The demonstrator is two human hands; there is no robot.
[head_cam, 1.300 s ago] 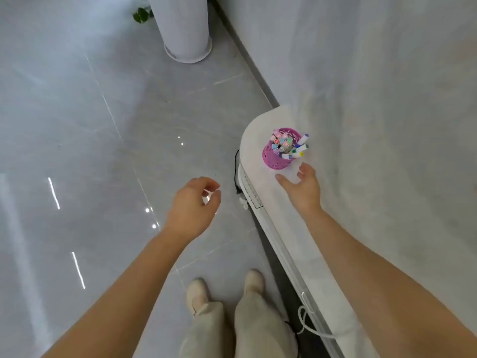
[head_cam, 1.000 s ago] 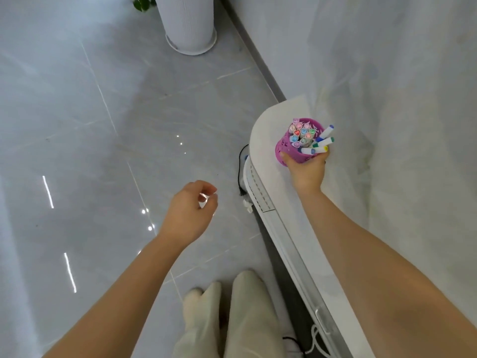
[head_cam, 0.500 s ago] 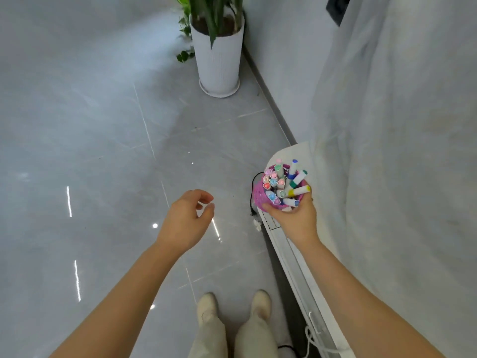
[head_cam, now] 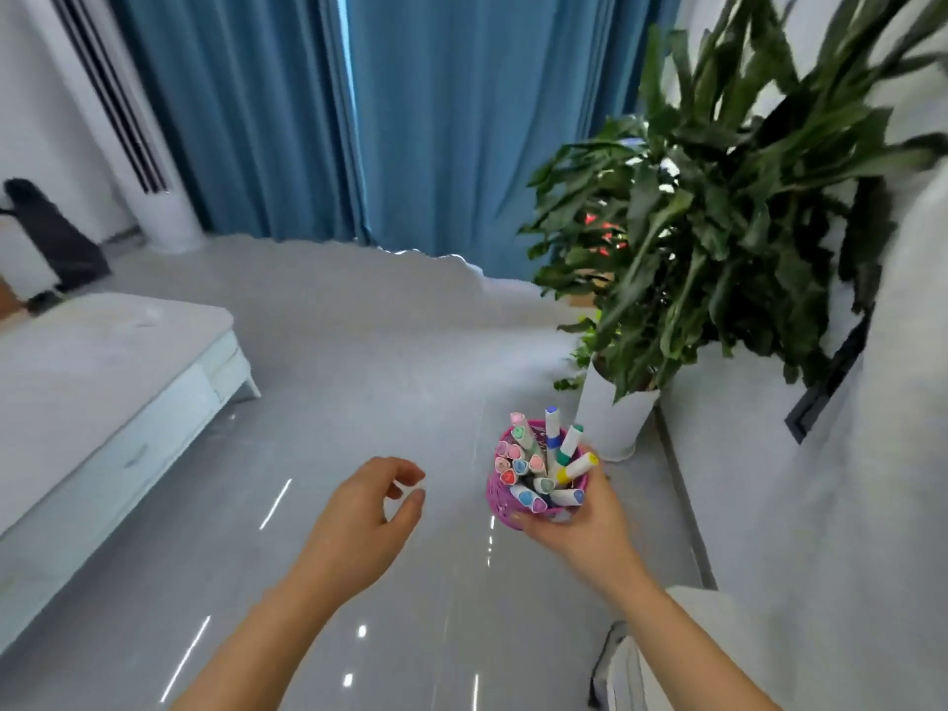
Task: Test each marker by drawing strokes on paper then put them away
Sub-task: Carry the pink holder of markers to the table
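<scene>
Glossy grey floor (head_cam: 359,392), blue curtains (head_cam: 410,120) at the far end. Right hand (head_cam: 590,526) grips pink holder (head_cam: 500,502) from below, in mid-air, right of centre. Markers (head_cam: 551,438) stand in it, caps up, some leaning right. Left hand (head_cam: 359,515) just left of it, fingers loosely curled, holding nothing. Potted plant (head_cam: 692,223) on the right beyond the holder. Low white unit (head_cam: 102,377) on the left.

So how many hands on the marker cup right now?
1. The right hand grips the cup from its near side, in the air over the floor. The left hand hangs apart to its left, loosely curled, holding nothing.
</scene>
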